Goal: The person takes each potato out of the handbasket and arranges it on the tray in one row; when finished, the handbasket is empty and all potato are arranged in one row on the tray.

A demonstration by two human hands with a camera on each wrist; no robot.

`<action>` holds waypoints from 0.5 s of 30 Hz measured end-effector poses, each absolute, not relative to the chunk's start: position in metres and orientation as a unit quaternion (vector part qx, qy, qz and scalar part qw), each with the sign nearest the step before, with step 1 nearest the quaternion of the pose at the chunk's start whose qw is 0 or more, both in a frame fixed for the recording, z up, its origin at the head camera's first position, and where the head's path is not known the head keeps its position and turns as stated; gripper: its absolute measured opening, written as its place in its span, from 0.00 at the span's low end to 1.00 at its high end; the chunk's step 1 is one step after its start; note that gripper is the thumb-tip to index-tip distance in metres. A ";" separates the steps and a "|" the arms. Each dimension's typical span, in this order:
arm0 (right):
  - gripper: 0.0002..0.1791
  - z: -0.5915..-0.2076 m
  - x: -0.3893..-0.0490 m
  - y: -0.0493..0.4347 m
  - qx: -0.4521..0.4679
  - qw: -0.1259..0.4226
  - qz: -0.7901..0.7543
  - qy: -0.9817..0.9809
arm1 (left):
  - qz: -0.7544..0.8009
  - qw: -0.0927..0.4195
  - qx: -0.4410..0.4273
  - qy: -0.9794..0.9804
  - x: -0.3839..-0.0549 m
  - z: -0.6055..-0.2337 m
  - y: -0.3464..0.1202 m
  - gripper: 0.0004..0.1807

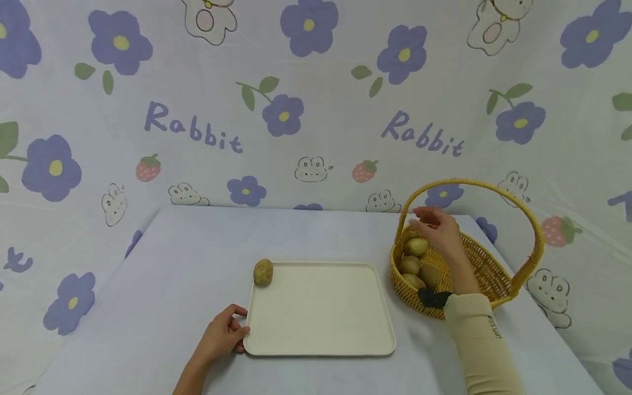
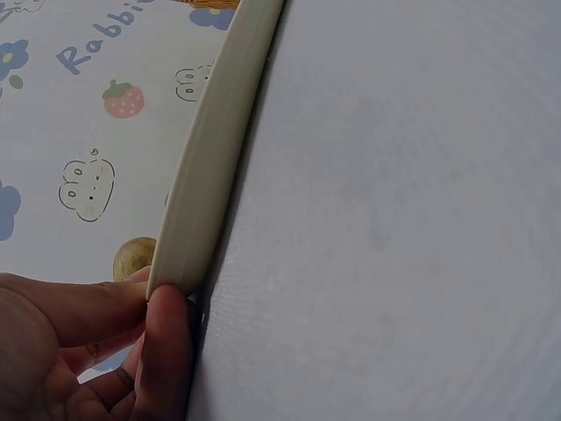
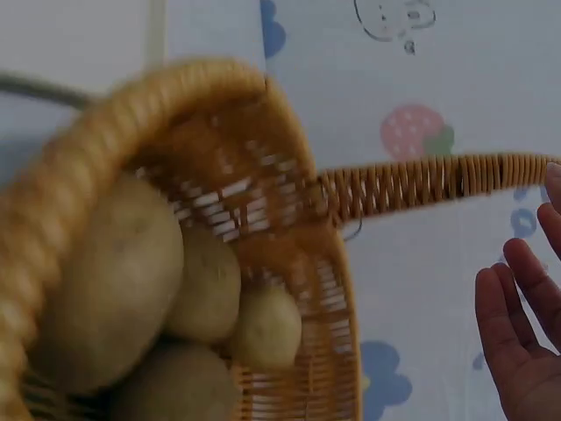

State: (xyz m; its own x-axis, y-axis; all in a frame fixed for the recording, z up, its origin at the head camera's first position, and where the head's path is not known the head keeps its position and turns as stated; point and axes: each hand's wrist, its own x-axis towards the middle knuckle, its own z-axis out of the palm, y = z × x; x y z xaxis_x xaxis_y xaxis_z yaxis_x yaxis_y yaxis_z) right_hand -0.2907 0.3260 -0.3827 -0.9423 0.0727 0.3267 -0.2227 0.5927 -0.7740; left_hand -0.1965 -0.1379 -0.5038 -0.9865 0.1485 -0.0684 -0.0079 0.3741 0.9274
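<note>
My left hand (image 1: 223, 333) is at the lower left side of a cream rectangular tray (image 1: 321, 310). In the left wrist view its thumb and a finger pinch the tray's rim (image 2: 206, 158). One potato (image 1: 263, 272) sits on the tray's far left corner. My right hand (image 1: 441, 230) is over a yellow wicker basket (image 1: 486, 269), beneath the arch of its handle, holding nothing. Its fingers look spread and loosely bent in the right wrist view. Several potatoes (image 3: 114, 281) lie together inside the basket, on its left side in the head view.
The basket's tall handle (image 1: 535, 236) arches above the right forearm. A white cloth covers the table (image 1: 197, 247). Behind it hangs a patterned curtain (image 1: 316, 99) with purple flowers, rabbits and strawberries. A dark band (image 1: 433, 299) is on the right wrist beside the sleeve.
</note>
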 end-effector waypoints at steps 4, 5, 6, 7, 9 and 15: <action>0.27 -0.383 -0.290 0.357 0.023 0.177 0.434 -0.883 | 0.556 0.069 0.045 0.827 -0.200 -0.504 -0.142 0.17; 0.27 -0.385 -0.290 0.363 0.017 0.178 0.433 -0.883 | 0.554 0.069 0.045 0.828 -0.200 -0.504 -0.142 0.17; 0.27 -0.386 -0.291 0.368 0.014 0.179 0.433 -0.884 | 0.552 0.069 0.045 0.830 -0.200 -0.505 -0.143 0.17; 0.27 -0.388 -0.292 0.373 0.013 0.180 0.434 -0.883 | 0.548 0.068 0.046 0.832 -0.201 -0.505 -0.143 0.17; 0.27 -0.393 -0.295 0.382 0.004 0.178 0.435 -0.883 | 0.544 0.069 0.046 0.835 -0.201 -0.506 -0.144 0.17; 0.29 -0.407 -0.303 0.399 -0.033 0.190 0.436 -0.879 | 0.538 0.078 0.052 0.838 -0.201 -0.508 -0.145 0.17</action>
